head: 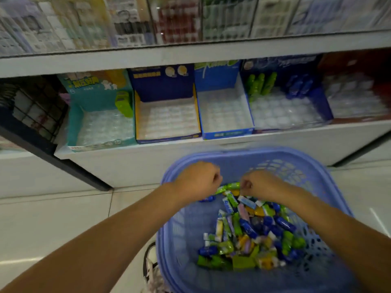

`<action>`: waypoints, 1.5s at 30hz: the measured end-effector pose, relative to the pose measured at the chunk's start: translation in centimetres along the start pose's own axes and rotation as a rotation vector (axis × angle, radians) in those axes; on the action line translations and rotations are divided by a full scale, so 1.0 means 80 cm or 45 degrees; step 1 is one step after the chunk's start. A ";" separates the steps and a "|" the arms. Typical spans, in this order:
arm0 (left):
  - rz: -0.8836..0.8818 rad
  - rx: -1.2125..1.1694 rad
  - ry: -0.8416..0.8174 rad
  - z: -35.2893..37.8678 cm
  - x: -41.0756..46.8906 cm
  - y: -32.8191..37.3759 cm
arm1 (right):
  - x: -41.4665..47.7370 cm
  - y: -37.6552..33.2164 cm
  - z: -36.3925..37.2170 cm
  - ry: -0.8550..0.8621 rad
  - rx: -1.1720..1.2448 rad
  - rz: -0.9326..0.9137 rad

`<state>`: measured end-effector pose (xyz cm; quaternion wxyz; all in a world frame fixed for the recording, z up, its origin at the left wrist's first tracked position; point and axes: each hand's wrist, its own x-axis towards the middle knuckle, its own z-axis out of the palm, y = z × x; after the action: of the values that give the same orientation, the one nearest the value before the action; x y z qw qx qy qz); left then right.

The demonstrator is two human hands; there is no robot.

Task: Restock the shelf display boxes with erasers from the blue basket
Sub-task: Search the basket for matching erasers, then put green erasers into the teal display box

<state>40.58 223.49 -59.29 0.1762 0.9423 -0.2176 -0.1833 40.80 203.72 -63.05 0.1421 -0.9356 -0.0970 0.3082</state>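
Note:
The blue basket (169,246) stands on the floor below the shelf and holds several wrapped erasers (249,233) in green, blue, yellow and pink. Both my hands reach into its far side. My left hand (197,180) is a closed fist, and a blue eraser (207,199) sticks out beneath it. My right hand (261,182) pinches the end of a green eraser (229,186). On the shelf, the teal box (74,125) holds one green item (123,103). The yellow-edged box (167,139) and the blue box (226,134) are empty. The dark blue box (321,102) holds green erasers (262,83) and blue erasers (298,86).
A red box (378,89) with clear trays stands at the far right. There is a black wire rack (31,106) to the left, with a black shelf leg (63,163) slanting below it. The upper shelf (190,53) overhangs the boxes. A shoe (151,263) rests beside the basket on the tiled floor.

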 end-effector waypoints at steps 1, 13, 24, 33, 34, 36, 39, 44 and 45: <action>-0.028 -0.040 -0.136 0.031 0.008 0.003 | 0.004 0.025 0.018 -0.063 -0.015 0.077; 0.020 -0.148 -0.824 0.257 -0.020 0.048 | 0.009 0.129 0.080 -0.586 -0.017 0.189; 0.155 -0.087 -0.971 0.252 -0.010 0.044 | -0.025 0.086 0.113 -0.797 0.022 0.021; 0.145 0.034 -1.137 0.245 -0.004 0.037 | -0.048 0.078 0.134 -0.775 -0.377 -0.232; 0.101 0.033 -1.163 0.242 -0.003 0.036 | -0.046 0.077 0.134 -0.769 -0.374 -0.245; -0.032 -0.049 -1.196 0.226 0.002 0.037 | -0.044 0.073 0.133 -0.812 -0.392 -0.254; -0.292 -0.415 -1.187 0.178 0.016 0.036 | -0.042 0.071 0.143 -0.982 -0.497 -0.190; -0.393 -0.779 -1.006 0.047 0.022 0.020 | -0.032 0.069 0.146 -0.965 -0.549 -0.058; -0.415 -0.834 -0.958 0.024 0.018 0.017 | -0.031 0.068 0.144 -0.952 -0.553 -0.041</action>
<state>40.54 221.18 -60.80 0.3404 0.7284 -0.0476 -0.5926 32.37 200.30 -72.34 -0.0983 -0.7662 -0.2190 0.5961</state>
